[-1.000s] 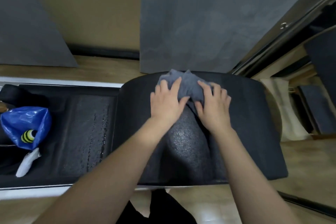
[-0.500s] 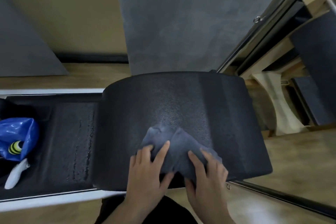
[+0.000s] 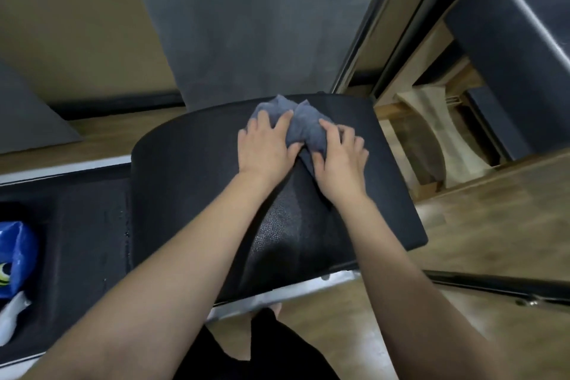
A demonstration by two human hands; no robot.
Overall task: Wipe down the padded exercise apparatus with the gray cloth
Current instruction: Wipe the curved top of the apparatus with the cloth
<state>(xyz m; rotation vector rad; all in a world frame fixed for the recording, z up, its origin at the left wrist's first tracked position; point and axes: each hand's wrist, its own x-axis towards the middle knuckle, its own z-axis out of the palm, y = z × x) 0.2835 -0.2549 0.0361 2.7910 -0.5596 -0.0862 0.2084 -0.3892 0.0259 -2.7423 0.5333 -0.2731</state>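
A black padded arched barrel (image 3: 185, 182) fills the middle of the view. The gray cloth (image 3: 303, 125) lies bunched near its far edge. My left hand (image 3: 265, 145) presses flat on the cloth's left part with fingers spread. My right hand (image 3: 340, 160) presses on the cloth's right part, fingers fairly straight. Both arms reach forward over the barrel. A shiny damp strip (image 3: 283, 225) shows on the padding between my forearms.
A flat black padded section (image 3: 89, 225) adjoins the barrel on the left, bearing a blue bag (image 3: 15, 256) and a white object (image 3: 12, 315). Wooden floor (image 3: 493, 216) lies to the right. A gray panel (image 3: 246, 25) stands behind; wooden and metal equipment (image 3: 447, 120) stands far right.
Both hands pulled the cloth down to the barrel's near edge, then pushed it back up to the far edge. The view shifted with the head.
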